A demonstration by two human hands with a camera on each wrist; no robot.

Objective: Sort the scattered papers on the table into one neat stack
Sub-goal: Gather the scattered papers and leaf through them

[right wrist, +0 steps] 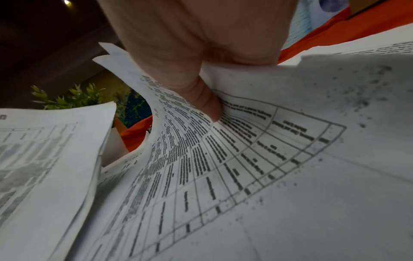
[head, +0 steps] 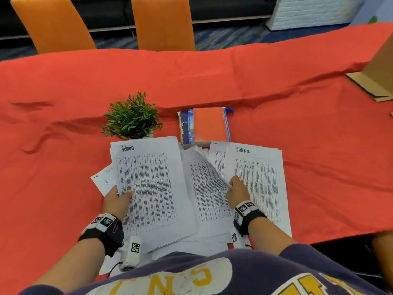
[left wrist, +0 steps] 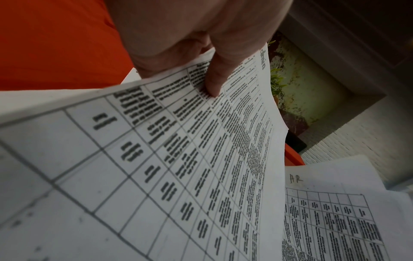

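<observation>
Two hands work the papers here, and we see both from the head view. Our left hand (head: 117, 202) grips the left edge of the "Admin" sheet (head: 148, 188), thumb on the printed table and the other fingers under the paper; the left wrist view shows that thumb (left wrist: 215, 77) pressing on the page, which is lifted and tilted. Our right hand (head: 237, 193) pinches the right edge of a curled middle sheet (head: 207, 188), its thumb (right wrist: 205, 104) bearing on the bent page in the right wrist view. Under that hand lies the "Task List" pile (head: 258, 177), flat on the counter (head: 63, 145), which is covered in a red cloth. A small sheet (head: 104, 177) pokes out to the left from beneath the "Admin" sheet, and more papers lie below, toward our body. In the left wrist view a page marked "AR" (left wrist: 335, 211) lies beside the lifted one. Behind the papers stand a small potted plant (head: 131, 117) and a stack of notebooks (head: 205, 126) with an orange one on top. A cardboard box (head: 376, 77) sits at the far right, and two orange chairs (head: 106, 22) stand beyond the counter.
</observation>
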